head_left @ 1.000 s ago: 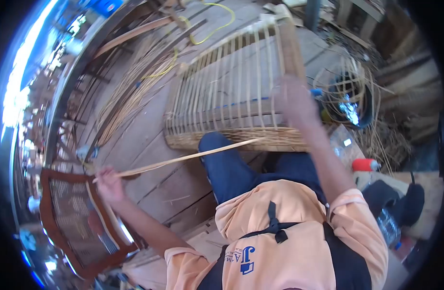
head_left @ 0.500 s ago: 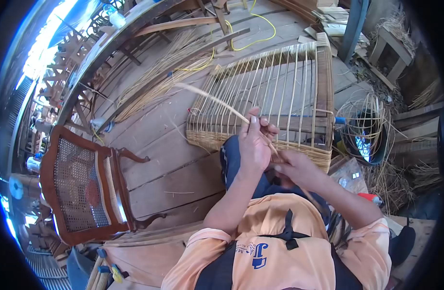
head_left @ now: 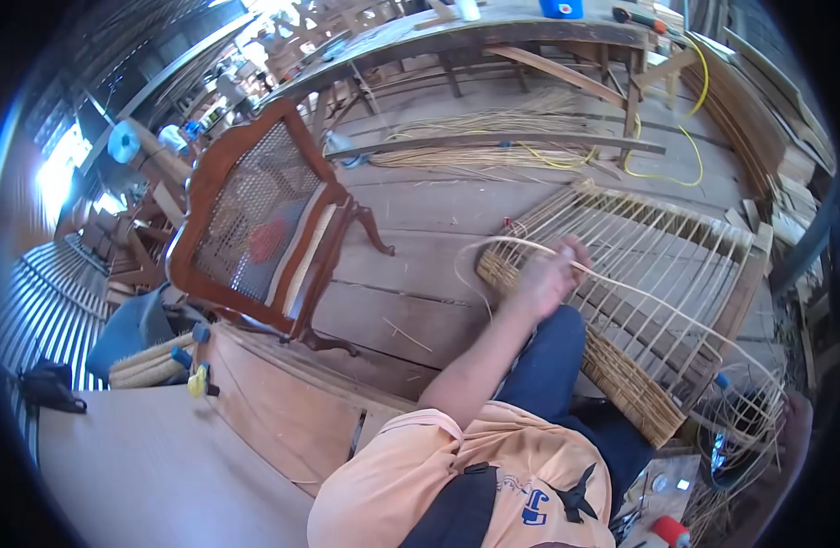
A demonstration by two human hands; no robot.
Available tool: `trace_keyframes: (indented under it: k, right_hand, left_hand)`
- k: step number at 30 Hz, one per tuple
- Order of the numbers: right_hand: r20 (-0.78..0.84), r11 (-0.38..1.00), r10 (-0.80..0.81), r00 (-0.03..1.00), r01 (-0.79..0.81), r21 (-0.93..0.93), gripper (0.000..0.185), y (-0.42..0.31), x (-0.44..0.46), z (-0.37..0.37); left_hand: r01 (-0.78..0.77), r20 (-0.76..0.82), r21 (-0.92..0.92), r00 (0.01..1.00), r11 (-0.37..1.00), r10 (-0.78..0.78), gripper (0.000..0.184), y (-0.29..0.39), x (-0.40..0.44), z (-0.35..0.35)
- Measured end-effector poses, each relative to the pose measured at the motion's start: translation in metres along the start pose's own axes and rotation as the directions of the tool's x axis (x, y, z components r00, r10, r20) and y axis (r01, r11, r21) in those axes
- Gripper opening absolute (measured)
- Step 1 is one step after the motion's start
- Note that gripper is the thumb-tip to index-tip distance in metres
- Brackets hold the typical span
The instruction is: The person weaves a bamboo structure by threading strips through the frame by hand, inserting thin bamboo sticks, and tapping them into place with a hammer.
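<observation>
My left hand [head_left: 555, 279] is closed round a pale rattan strand [head_left: 662, 300], above the left side of a wooden frame [head_left: 612, 352]. One end of the strand loops out left of the hand; the rest runs right across the frame. At the far right edge of the view is my right hand [head_left: 794, 422], dim and partly blurred, where the strand's other stretch arrives; its fingers appear closed on it. Light strands are strung across the frame in rows, and its near side is wrapped in woven rattan [head_left: 634, 388]. The frame leans by my knee.
A brown chair with a cane back [head_left: 255, 219] stands at left. Rattan coils [head_left: 744, 411] sit over a bucket beside my right hand. Bundles of strands [head_left: 475, 151] lie on the plank floor below a workbench [head_left: 493, 36]. A board [head_left: 155, 457] is at lower left.
My hands were close together on the strand; now my right hand has swung far out to the right, the strand stretched between them. The view has turned left.
</observation>
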State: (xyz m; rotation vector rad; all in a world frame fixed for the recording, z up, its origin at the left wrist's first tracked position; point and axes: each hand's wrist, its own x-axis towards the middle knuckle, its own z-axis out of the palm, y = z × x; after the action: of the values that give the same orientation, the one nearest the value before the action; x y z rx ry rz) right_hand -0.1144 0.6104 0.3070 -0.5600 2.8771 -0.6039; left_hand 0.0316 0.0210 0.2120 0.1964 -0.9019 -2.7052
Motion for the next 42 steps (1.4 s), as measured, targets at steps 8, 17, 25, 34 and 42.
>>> trace_keyframes:
  k: [8, 17, 25, 34, 42]
  right_hand:
    - [-0.387, 0.941, -0.308, 0.869, 0.218, -0.260, 0.046, -0.188, 0.015, 0.073]
    - [-0.106, 0.970, -0.239, 0.965, 0.233, -0.069, 0.015, -0.131, 0.041, 0.106]
    - [-0.325, 0.937, -0.316, 0.891, 0.239, -0.255, 0.021, 0.002, 0.074, 0.057]
    - [-0.087, 0.905, -0.360, 0.929, 0.325, -0.273, 0.046, -0.179, 0.063, 0.125]
    - [0.193, 0.980, -0.047, 0.980, 0.082, -0.179, 0.021, -0.173, 0.048, 0.127]
  left_hand:
    - [0.104, 0.083, 0.135, 0.990, 0.985, -0.116, 0.009, -0.177, 0.001, 0.096]
    - [0.079, 0.201, -0.248, 0.979, 0.965, -0.029, 0.011, -0.107, -0.010, 0.075]
    - [0.039, -0.074, -0.044, 0.996, 0.998, -0.042, 0.015, -0.031, -0.018, 0.001]
    - [0.192, 0.084, -0.008, 0.978, 0.981, -0.191, 0.024, -0.151, -0.017, 0.066]
    - [-0.034, 0.099, 0.286, 0.995, 0.957, 0.005, 0.021, -0.127, -0.002, 0.052]
